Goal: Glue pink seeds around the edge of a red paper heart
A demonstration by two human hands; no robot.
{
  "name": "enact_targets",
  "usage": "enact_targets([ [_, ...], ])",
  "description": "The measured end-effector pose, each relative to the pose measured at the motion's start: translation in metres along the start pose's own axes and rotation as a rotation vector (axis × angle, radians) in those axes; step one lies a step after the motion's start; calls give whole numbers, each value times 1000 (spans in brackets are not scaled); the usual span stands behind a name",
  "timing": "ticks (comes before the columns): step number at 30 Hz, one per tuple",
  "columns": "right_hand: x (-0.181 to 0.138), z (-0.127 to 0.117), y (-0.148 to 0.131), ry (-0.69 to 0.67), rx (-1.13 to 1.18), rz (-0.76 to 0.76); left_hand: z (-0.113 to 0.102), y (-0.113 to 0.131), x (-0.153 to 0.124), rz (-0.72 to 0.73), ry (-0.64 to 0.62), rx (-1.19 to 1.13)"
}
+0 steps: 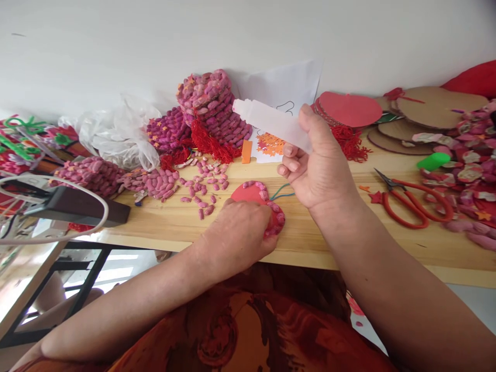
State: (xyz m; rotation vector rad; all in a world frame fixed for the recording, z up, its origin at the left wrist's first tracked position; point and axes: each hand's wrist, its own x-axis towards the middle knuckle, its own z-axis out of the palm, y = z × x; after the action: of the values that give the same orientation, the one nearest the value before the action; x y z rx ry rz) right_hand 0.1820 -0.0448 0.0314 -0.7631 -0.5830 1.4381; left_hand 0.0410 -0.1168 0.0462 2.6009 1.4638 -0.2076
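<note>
My right hand (315, 168) is closed around a white translucent squeeze bottle (267, 121), held above the table with its tip pointing up and left. My left hand (242, 235) rests on a red disc (248, 194) lying on the wooden table (163, 222), fingers curled down over its near side. Pink shell-like pieces (271, 204) line the disc's right rim. A green and blue cord (282, 192) sticks out from the disc toward my right hand. Whether the left fingers pinch a piece is hidden.
Loose pink pieces (203, 186) lie scattered behind the disc. Finished pink ornaments with red tassels (211, 116) stand at the wall. Red scissors (411, 204) lie at the right, beside a green cap (433, 161), cardboard discs (434, 106) and a petal pile. A black box (73, 204) with cables sits left.
</note>
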Motion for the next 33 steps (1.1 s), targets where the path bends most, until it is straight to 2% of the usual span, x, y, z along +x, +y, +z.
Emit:
enact_targets([
  [5, -2, 2, -2, 18, 27, 36, -3, -16, -5, 16, -14, -115],
  [12, -3, 3, -3, 8, 22, 26, 17, -34, -12, 180, 144, -449],
  [18, -2, 1, 0, 20, 21, 10, 23, -34, -15, 243, 210, -512],
  [33, 0, 2, 1, 26, 17, 9, 25, -36, -8, 343, 105, -509],
])
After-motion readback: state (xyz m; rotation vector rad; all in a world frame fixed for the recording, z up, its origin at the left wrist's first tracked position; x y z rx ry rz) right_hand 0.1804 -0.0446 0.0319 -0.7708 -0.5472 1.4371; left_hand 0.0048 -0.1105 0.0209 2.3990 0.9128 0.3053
